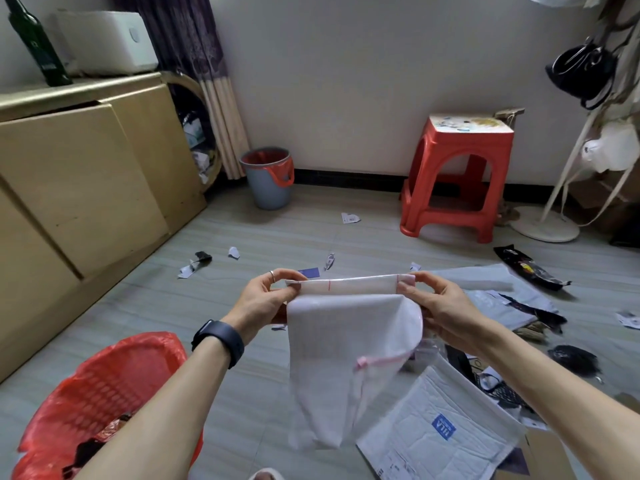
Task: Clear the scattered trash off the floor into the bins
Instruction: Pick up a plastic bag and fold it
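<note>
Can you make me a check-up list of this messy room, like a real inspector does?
Surface: grey tiled floor, littered with trash.
Job's things: white bag held up off the floor; red-lined basket bin near left, some trash inside; grey bin by the far wall.
Clutter: paper scraps, white mailer and black wrapper lying on the floor.
Hands: left hand and right hand each pinch a top corner of the white bag.
Cables: nothing seen.
Surroundings: wooden cabinet at left, red stool by the wall, black handbag hanging at right.
</note>
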